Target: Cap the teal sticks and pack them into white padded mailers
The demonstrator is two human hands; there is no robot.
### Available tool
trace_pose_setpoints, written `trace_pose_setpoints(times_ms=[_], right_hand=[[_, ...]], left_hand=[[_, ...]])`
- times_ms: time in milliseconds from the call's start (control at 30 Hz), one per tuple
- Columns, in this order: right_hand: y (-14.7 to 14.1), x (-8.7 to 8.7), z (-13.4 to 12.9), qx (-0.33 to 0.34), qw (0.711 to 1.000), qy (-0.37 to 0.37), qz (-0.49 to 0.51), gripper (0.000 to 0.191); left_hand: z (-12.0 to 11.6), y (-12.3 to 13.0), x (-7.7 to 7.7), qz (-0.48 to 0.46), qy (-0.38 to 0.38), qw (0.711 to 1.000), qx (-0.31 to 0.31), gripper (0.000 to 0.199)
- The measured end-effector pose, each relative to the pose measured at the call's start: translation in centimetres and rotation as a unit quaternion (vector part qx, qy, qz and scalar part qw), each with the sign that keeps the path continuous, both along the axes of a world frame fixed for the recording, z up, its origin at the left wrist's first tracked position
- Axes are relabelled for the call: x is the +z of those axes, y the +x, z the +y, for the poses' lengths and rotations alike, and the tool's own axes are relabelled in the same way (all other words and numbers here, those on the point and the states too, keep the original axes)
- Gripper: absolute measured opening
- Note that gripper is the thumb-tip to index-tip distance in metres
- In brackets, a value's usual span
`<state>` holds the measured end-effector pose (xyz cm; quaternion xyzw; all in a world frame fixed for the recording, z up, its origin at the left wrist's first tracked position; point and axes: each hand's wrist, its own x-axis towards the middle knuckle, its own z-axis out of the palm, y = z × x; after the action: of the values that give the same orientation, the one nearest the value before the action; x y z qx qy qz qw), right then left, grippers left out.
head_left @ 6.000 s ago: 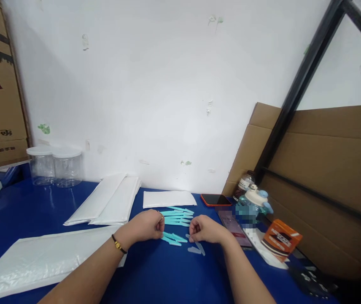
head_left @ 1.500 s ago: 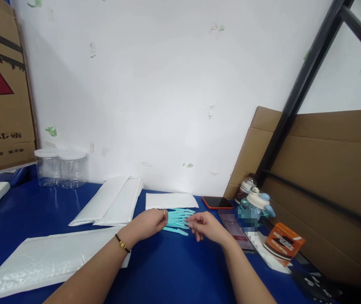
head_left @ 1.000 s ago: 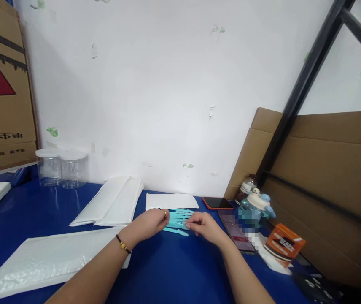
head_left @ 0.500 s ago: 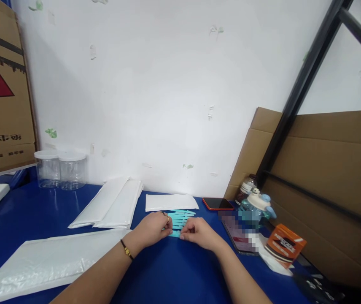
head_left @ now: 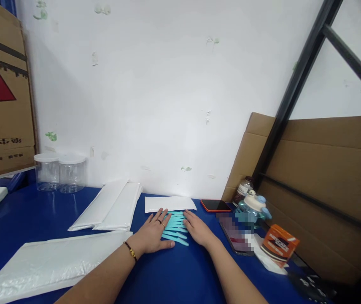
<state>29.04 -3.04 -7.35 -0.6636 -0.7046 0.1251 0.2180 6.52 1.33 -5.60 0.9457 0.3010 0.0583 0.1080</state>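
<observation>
Turquoise sticks [head_left: 176, 226], slim, smooth and plastic-looking, lie roughly parallel in a row on the blue surface [head_left: 174, 278], between the two hands. The left hand [head_left: 153, 233] is spread wide, palm down, over their left ends, thumb stretched out; the right hand [head_left: 199, 229] lies flattened with fingers straight, touching their right ends.

Just beyond the fingertips is a flat white envelope [head_left: 170, 204]. Right of the right hand, a phone [head_left: 234, 238] with a mauve screen lies near; farther ahead, a red-edged phone [head_left: 216, 205] shows a glossy dark screen. Beyond are a rounded bluish-green jug [head_left: 254, 207] with a cream lid, a brown bottle [head_left: 242, 190] and an orange NESCAFE box [head_left: 280, 244] on white paper [head_left: 270, 264].

Left of the left hand lie stacked white mailers [head_left: 111, 209]; nearer the forearm, a crinkled, glossy padded mailer [head_left: 57, 261]. Two clear jars [head_left: 72, 175] stand farthest left.

The hands cover stick ends, preventing an exact count. The left forearm overlaps the padded mailer, pixelation masks parts of the jug and mauve-screened phone, and a dark item [head_left: 313, 287] at lower right is blurred.
</observation>
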Motion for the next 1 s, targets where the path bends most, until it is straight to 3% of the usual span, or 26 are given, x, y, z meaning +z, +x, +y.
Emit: trace_pose_setpoints(times_ms=[233, 400, 567, 667, 900, 1000], right_hand=[[-1.4, 0.4, -0.9, 0.091, 0.995, 0.016, 0.029, 0.051], [-2.1, 0.0, -0.8, 0.044, 0.999, 0.021, 0.012, 0.058], [-3.4, 0.2, -1.4, 0.045, 0.997, -0.041, -0.057, 0.058], [-3.6, 0.4, -3.4, 0.05, 0.996, -0.046, -0.059, 0.06], [-3.9, 0.0, -11.5, 0.058, 0.997, -0.023, -0.036, 0.059], [-4.2, -0.1, -13.1, 0.044, 0.998, -0.019, -0.026, 0.059]], left_hand=[[-0.1, 1.0, -0.8, 0.012, 0.057, 0.998, 0.019, 0.093], [-0.3, 2.0, -0.9, 0.02, 0.078, 0.996, 0.046, 0.072], [-1.3, 2.9, -1.3, 0.013, 0.07, 0.991, 0.109, 0.061], [-3.3, 2.8, -1.4, 0.003, 0.076, 0.991, 0.11, 0.059], [-10.8, 1.9, -1.6, -0.013, 0.061, 0.994, 0.087, 0.061], [-12.0, 1.5, -1.2, -0.012, 0.03, 0.997, 0.074, 0.068]])
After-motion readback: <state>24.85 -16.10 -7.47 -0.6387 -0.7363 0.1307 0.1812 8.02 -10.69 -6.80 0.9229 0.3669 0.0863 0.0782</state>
